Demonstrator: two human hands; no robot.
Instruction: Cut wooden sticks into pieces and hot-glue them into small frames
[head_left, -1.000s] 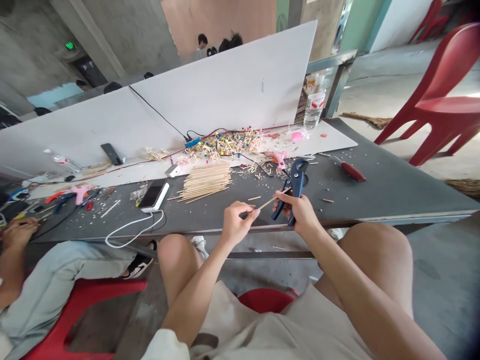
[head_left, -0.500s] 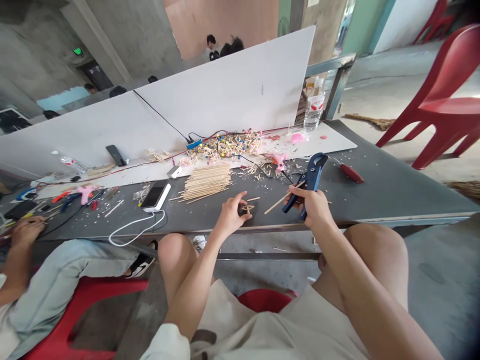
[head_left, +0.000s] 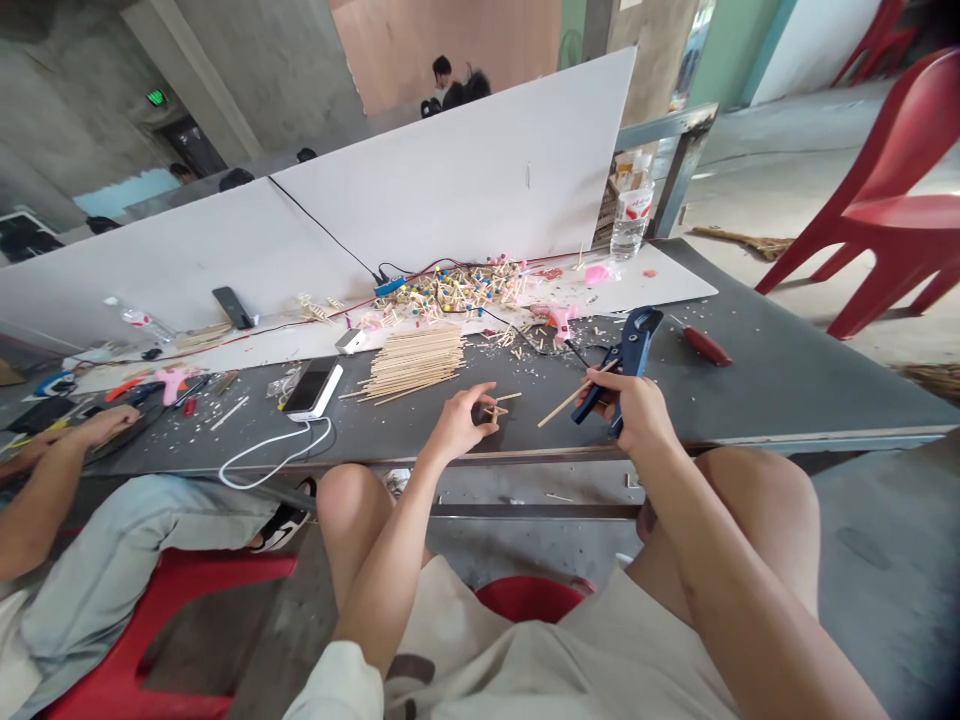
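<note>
My left hand [head_left: 459, 425] is curled at the table's front edge, thumb and forefinger bent round a small frame of short wooden sticks [head_left: 493, 411]. One stick of it points off to the right; the other fingers are partly hidden. My right hand [head_left: 637, 405] grips a blue pipe cutter [head_left: 636, 345], its hooked head upward. The same hand pinches a thin wooden stick [head_left: 559, 406], which slants down to the left. Beyond my left hand lies a pile of long wooden sticks [head_left: 416, 362].
Behind are a heap of stick pieces with coloured ends [head_left: 457, 288], a pink glue gun [head_left: 556, 320] and a water bottle [head_left: 631, 215]. A red-handled tool [head_left: 706, 346] lies right. A white device with a cable [head_left: 315, 388] and a co-worker's hand [head_left: 109, 425] are left.
My right hand has shifted slightly right with the cutter and stick. My left hand has hardly moved. The co-worker's arms at left have reached further right over the table.
</note>
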